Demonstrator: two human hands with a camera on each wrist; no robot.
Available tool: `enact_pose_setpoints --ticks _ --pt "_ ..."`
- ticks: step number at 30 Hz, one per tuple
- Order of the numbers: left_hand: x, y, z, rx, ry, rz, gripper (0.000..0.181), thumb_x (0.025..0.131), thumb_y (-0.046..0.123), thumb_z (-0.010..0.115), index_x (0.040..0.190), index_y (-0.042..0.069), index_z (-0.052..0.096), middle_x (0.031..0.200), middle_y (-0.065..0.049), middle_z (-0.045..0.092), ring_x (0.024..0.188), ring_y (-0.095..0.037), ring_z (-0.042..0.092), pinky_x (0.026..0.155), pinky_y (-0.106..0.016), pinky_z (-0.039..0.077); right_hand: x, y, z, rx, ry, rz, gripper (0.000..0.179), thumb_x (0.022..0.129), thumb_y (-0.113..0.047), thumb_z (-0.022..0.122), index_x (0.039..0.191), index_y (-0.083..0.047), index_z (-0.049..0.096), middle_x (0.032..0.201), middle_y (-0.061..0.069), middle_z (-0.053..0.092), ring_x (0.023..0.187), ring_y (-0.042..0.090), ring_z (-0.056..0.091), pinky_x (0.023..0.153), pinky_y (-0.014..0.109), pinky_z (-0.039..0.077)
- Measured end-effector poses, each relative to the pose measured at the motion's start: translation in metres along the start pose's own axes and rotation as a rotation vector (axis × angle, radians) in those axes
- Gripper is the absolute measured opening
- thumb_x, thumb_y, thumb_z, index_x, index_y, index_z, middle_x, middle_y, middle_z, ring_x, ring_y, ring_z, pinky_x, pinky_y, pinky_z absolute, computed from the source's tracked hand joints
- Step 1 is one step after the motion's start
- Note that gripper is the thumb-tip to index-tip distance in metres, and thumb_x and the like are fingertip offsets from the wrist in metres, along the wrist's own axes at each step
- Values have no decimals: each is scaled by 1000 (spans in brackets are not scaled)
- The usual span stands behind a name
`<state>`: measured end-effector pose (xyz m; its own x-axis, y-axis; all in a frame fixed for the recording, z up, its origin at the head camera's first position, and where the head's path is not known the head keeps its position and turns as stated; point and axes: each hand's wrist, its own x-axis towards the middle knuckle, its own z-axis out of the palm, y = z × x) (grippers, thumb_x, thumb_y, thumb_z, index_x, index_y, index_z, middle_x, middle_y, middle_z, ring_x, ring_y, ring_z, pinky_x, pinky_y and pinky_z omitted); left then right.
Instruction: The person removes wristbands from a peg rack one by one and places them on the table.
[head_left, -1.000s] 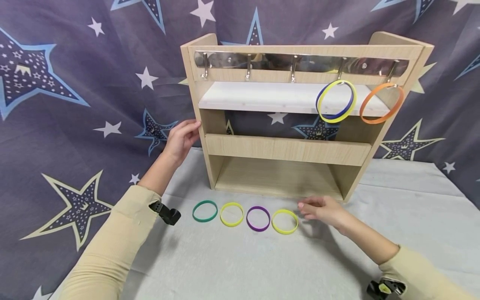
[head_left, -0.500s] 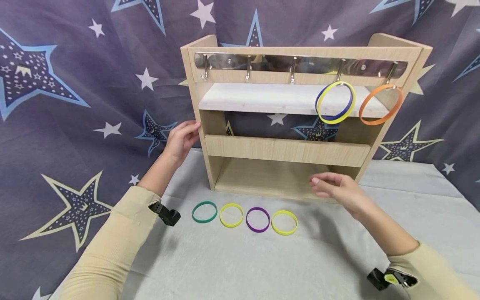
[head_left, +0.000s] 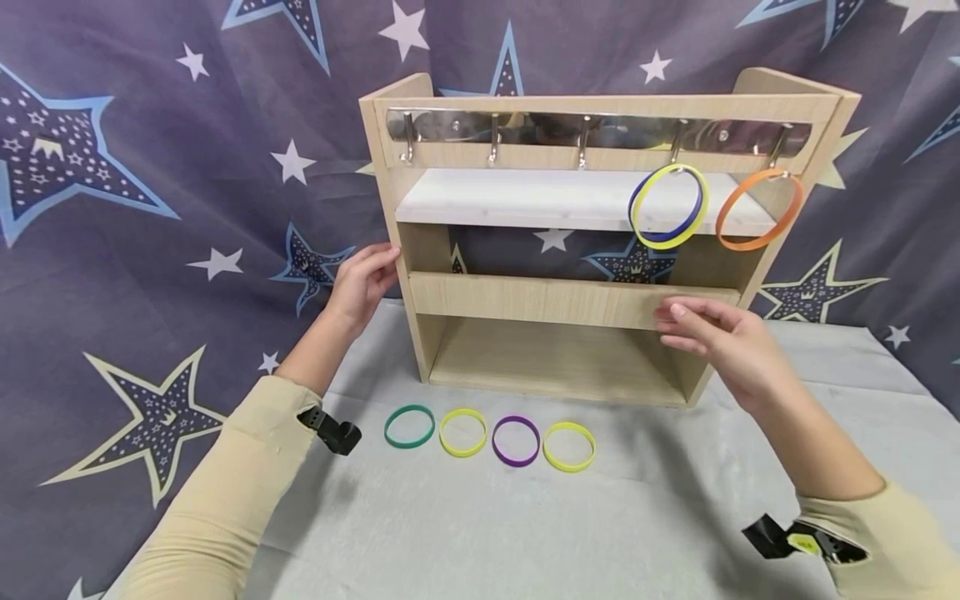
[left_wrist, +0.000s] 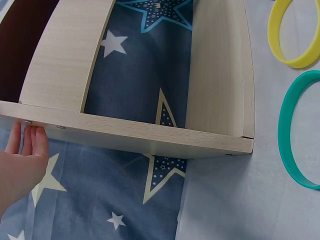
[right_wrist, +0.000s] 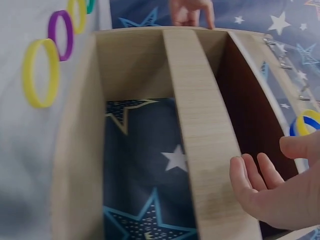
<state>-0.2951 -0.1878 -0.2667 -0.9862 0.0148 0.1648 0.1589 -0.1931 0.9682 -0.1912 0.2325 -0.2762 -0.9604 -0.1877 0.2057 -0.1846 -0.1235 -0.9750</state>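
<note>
My left hand point(head_left: 362, 287) rests its fingertips against the left side of a light wooden shelf unit point(head_left: 570, 304). In the left wrist view those fingers point(left_wrist: 41, 142) touch the outer side panel. My right hand point(head_left: 720, 342) is raised in front of the unit's right side, fingers loosely bent and holding nothing. A yellow wristband point(head_left: 703, 208) and a dark blue wristband point(head_left: 636, 200) hang together from the fourth hook. An orange wristband point(head_left: 797, 208) hangs from the fifth. On the table lie a green wristband point(head_left: 387, 433), a yellow wristband point(head_left: 442, 437), a purple wristband point(head_left: 495, 446) and another yellow wristband point(head_left: 568, 469).
A metal hook rail point(head_left: 540, 125) runs along the unit's top front, with three bare hooks on its left. A white shelf point(head_left: 525, 196) sits below it. Grey cloth point(head_left: 450, 533) covers the table, and a starry curtain point(head_left: 225, 192) hangs behind.
My right hand has risen from beside the right yellow wristband on the table up to the unit's middle crossbar, moving rightward. The left hand stays in place.
</note>
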Motion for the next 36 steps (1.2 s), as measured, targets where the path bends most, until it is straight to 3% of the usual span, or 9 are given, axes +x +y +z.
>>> enact_pose_setpoints --ticks 10,25,36 --pt "-1 -1 -1 -16 -1 3 9 95 13 53 102 9 57 95 5 63 93 -6 60 90 -18 47 2 -22 1 211 6 -126 19 96 0 52 104 -5 69 98 4 75 91 13 73 81 23 57" --pt "-1 -3 -1 -37 6 7 8 96 12 52 101 8 57 90 4 60 89 -6 58 88 -18 49 10 -42 23 412 122 -162 17 89 1 62 106 3 65 95 13 74 89 22 73 81 29 58" --pt "0 -1 -2 -7 -8 12 9 95 13 52 101 10 58 94 4 62 92 -6 59 91 -18 47 15 -47 28 538 166 -154 12 90 6 59 102 4 60 90 16 73 83 26 73 76 33 60"
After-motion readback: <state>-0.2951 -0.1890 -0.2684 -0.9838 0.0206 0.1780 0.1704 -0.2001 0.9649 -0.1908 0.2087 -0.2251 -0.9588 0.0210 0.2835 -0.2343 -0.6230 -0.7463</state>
